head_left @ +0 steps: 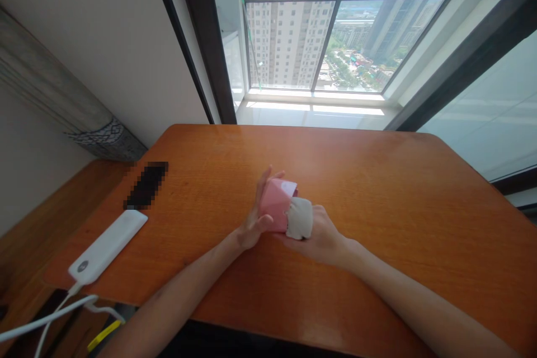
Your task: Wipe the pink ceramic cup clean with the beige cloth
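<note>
Low above the middle of the table, my left hand is closed around a small pink box, thumb on its near side and fingers behind it. The box looks like folded card with a pale patch near its top edge, and its right end seems open. My right hand grips a small off-white cloth bundle, which looks like a soft pouch. The bundle is up against the right side of the box. Whether part of it sits inside the box is hidden.
The orange-brown wooden table has rounded corners. On its left side lie a white power strip with a cable over the edge and a blurred-out black object. Beyond the far edge is a window; a curtain hangs left.
</note>
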{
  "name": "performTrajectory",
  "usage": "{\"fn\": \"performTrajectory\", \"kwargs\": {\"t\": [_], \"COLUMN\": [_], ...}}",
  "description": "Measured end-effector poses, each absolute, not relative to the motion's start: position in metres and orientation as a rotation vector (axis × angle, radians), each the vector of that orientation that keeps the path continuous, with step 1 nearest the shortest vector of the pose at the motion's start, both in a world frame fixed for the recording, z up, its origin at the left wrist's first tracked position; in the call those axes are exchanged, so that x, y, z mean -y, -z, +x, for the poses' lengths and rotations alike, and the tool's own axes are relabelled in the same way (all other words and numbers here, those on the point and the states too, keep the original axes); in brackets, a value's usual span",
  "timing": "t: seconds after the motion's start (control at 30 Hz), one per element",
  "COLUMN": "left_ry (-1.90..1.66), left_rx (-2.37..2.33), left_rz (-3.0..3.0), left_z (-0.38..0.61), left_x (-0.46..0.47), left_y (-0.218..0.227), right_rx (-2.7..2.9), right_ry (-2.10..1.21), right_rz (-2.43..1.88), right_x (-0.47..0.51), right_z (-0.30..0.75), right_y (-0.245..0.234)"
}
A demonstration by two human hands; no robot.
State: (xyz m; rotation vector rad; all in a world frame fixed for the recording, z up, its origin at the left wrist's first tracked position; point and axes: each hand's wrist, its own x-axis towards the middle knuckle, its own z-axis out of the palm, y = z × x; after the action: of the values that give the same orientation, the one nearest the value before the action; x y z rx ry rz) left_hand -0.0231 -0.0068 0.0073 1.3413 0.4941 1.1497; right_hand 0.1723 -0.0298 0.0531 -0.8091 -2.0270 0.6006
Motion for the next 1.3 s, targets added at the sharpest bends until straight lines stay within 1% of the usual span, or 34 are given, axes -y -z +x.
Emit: {"fn": "performTrajectory", "kwargs": {"t": [0.1, 0.13, 0.2, 0.27, 0.3, 0.4, 0.47, 0.53, 0.7, 0.87, 1.07, 1.2, 1.3], "left_ry": [-1.194, -1.214, -1.250, -1.255, -1.240, -1.162, -1.123, -1.112, -1.085, -1.032, -1.027, -0.980, -0.995], "left_rx": [-0.510, -0.514, -0.501, -0.465, -0.449, -0.445, -0.475, -0.503, -0.524, -0.515, -0.518, -0.574, -0.619], "left_rz": [1.482, 1.498, 1.474, 1.405, 1.356, 1.187, 1.130, 1.123, 1.202, 1.257, 1.274, 1.229, 1.238], "left_z": [-0.024, -0.024, -0.023, -0.021, -0.020, -0.018, -0.018, -0.018, -0.022, -0.025, -0.024, -0.022, -0.023], "left_x": [0.006, 0.005, 0.005, 0.005, 0.005, 0.006, 0.005, 0.004, 0.003, 0.002, -0.001, -0.003, -0.001], "left_y": [-0.012, -0.013, -0.016, -0.018, -0.019, -0.018, -0.015, -0.011, -0.007, -0.012, -0.018, -0.019, -0.020], "right_rx": [1.598, 1.494, 1.437, 1.557, 1.666, 2.007, 2.139, 2.196, 2.169, 2.148, 2.194, 2.187, 2.072], "right_ry": [-1.167, -1.268, -1.328, -1.257, -1.168, -0.675, -0.347, -0.190, -0.048, -0.020, 0.034, 0.023, -0.105], "right_rz": [-1.095, -1.124, -1.105, -1.029, -0.978, -0.818, -0.737, -0.697, -0.630, -0.564, -0.494, -0.519, -0.602], "right_x": [0.035, 0.035, 0.036, 0.035, 0.034, 0.031, 0.029, 0.028, 0.028, 0.031, 0.031, 0.033, 0.039], "right_z": [0.168, 0.166, 0.165, 0.166, 0.167, 0.170, 0.172, 0.172, 0.173, 0.173, 0.171, 0.169, 0.165], "right_y": [-0.065, -0.068, -0.070, -0.068, -0.065, -0.053, -0.047, -0.042, -0.027, -0.012, -0.014, -0.011, -0.008]}}
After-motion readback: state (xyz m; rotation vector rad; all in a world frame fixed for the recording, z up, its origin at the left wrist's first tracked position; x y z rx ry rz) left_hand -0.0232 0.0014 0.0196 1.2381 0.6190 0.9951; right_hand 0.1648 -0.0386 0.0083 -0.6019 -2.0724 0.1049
